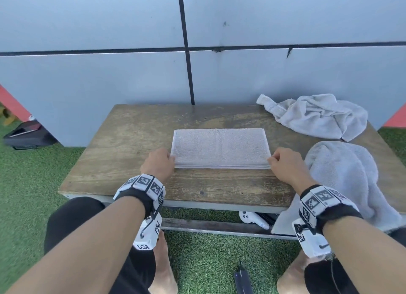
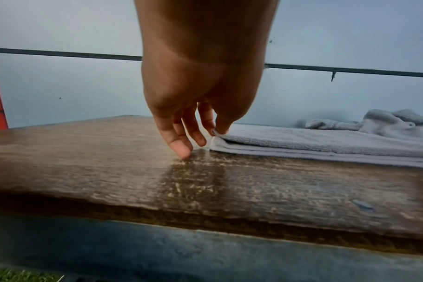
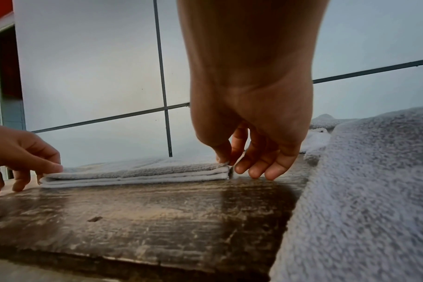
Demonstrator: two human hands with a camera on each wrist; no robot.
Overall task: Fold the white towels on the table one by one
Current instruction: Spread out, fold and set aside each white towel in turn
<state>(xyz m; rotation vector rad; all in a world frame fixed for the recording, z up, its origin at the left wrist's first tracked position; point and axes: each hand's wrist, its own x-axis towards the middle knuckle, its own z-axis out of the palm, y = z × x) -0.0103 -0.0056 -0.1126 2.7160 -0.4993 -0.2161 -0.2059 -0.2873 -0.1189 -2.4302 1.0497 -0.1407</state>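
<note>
A white towel (image 1: 220, 147) lies folded into a flat rectangle in the middle of the wooden table (image 1: 131, 140). My left hand (image 1: 159, 164) pinches the top layer at the towel's near left corner between thumb and forefinger (image 2: 217, 127); its other fingers hang down to the wood. My right hand (image 1: 283, 164) pinches the top layer at the near right corner (image 3: 226, 162). In the right wrist view the folded towel (image 3: 138, 172) shows several stacked layers, with the left hand (image 3: 24, 154) at its far end.
A crumpled white towel (image 1: 316, 115) lies at the back right of the table. Another white towel (image 1: 345, 175) drapes over the right front edge. A grey panelled wall stands behind. A white controller (image 1: 252, 220) lies under the table on green turf.
</note>
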